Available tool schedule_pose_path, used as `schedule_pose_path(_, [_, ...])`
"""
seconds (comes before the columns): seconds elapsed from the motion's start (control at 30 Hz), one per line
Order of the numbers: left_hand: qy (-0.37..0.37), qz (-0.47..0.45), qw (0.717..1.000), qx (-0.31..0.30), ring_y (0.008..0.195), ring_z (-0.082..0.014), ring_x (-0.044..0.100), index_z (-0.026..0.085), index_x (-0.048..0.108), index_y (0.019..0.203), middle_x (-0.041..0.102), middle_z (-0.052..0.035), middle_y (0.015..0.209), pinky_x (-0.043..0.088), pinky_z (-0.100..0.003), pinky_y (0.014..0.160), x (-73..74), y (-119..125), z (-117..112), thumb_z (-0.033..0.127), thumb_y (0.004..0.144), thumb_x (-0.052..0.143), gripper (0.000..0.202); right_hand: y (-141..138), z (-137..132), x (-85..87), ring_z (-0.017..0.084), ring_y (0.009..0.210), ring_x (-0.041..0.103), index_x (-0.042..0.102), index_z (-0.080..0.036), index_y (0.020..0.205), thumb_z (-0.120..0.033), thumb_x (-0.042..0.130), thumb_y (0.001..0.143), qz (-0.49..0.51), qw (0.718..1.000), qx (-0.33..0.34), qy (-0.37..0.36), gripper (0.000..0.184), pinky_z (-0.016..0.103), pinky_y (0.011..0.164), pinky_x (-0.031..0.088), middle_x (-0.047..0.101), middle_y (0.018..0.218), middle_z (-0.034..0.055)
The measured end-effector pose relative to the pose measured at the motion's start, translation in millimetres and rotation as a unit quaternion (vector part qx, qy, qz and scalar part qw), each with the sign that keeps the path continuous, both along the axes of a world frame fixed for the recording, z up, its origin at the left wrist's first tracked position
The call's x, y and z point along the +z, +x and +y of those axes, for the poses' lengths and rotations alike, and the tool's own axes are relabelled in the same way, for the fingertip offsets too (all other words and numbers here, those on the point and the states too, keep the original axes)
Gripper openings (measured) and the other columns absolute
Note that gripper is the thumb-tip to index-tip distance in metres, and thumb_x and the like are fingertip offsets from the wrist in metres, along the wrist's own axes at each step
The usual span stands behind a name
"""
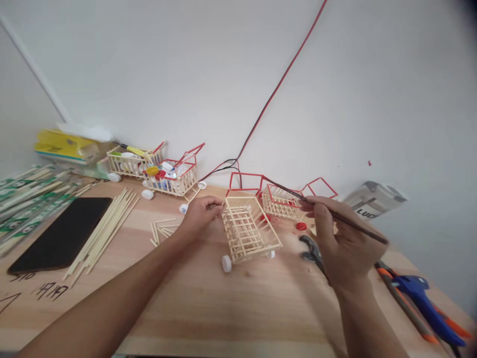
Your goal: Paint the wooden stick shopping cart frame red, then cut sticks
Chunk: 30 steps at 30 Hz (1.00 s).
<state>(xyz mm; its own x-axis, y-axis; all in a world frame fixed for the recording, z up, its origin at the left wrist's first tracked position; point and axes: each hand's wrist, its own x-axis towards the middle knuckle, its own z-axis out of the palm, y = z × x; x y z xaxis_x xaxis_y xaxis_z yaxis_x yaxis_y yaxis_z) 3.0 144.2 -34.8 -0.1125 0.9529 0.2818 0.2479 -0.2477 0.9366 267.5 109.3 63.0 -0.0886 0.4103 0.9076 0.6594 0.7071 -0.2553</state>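
Observation:
A small model shopping cart (246, 228) made of thin wooden sticks stands on white wheels in the middle of the table. Its handle at the far end is red, while the basket is bare wood. My left hand (203, 214) pinches the cart's left far corner between thumb and fingers. Held in my right hand (341, 236) is a thin dark paintbrush (357, 228), its tip end reaching left to the cart's red handle. Behind and to the right sits another stick cart (285, 201) with a red rim and handle.
Two filled stick carts (173, 179) stand at the back left. Loose sticks (106, 228), a black phone-like slab (61, 236) and wrapped chopsticks (33, 199) lie left. Right are pliers (313, 253), a blue glue gun (421, 298), a red bottle cap (301, 226) and a bag (376, 201).

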Motion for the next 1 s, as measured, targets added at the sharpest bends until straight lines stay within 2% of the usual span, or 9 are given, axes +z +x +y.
schedule_pose_path(0.27, [0.0,0.014,1.0,0.014,0.063,-0.0132,0.061,0.015,0.074,0.086,0.073,-0.0029,0.079,0.047,-0.021,0.056,-0.6,-0.4,-0.2,0.023,0.072,0.058,0.023,-19.0,-11.5,-2.9,0.015,0.072,0.071,0.073,-0.02,0.098,-0.021,0.056,0.093,0.094,0.985,0.102,-0.105,0.018,0.027,0.061,0.056,0.074,0.082,0.0031])
schedule_pose_path(0.43, [-0.002,0.003,1.0,0.001,0.067,-0.0145,0.063,0.015,0.074,0.088,0.073,-0.0043,0.082,0.049,-0.023,0.059,2.0,-0.1,-1.9,0.027,0.074,0.059,0.024,-26.8,-7.6,-6.5,0.017,0.076,0.072,0.073,-0.02,0.1,-0.021,0.057,0.092,0.053,0.982,0.141,-0.115,0.018,0.029,0.064,0.057,0.075,0.085,0.0038])
schedule_pose_path(0.67, [0.004,0.009,1.0,0.005,0.067,-0.014,0.062,0.016,0.074,0.085,0.073,-0.0032,0.08,0.048,-0.022,0.058,4.9,0.8,-3.6,0.023,0.071,0.06,0.021,-23.3,-4.8,-3.3,0.018,0.073,0.07,0.073,-0.019,0.096,-0.024,0.057,0.091,0.057,0.989,0.1,-0.089,0.017,0.033,0.066,0.058,0.074,0.084,0.0048])
schedule_pose_path(0.83, [0.015,0.022,0.999,0.025,0.065,-0.014,0.062,0.017,0.074,0.08,0.072,-0.0019,0.074,0.048,-0.023,0.059,4.5,-0.1,-2.9,0.024,0.072,0.062,0.016,-13.2,-8.0,-3.1,0.015,0.062,0.067,0.073,-0.017,0.091,-0.026,0.059,0.091,0.116,0.987,0.072,-0.083,0.017,0.03,0.06,0.056,0.072,0.076,0.004])
schedule_pose_path(1.0, [0.03,0.018,0.999,0.016,0.067,-0.0143,0.061,0.016,0.072,0.078,0.07,-0.0022,0.074,0.047,-0.024,0.062,8.8,1.0,-5.1,0.025,0.074,0.062,0.014,-1.0,-6.7,-2.8,0.019,0.06,0.067,0.072,-0.014,0.087,-0.031,0.061,0.088,0.203,0.976,0.051,-0.066,0.02,0.033,0.055,0.053,0.07,0.073,0.0061])
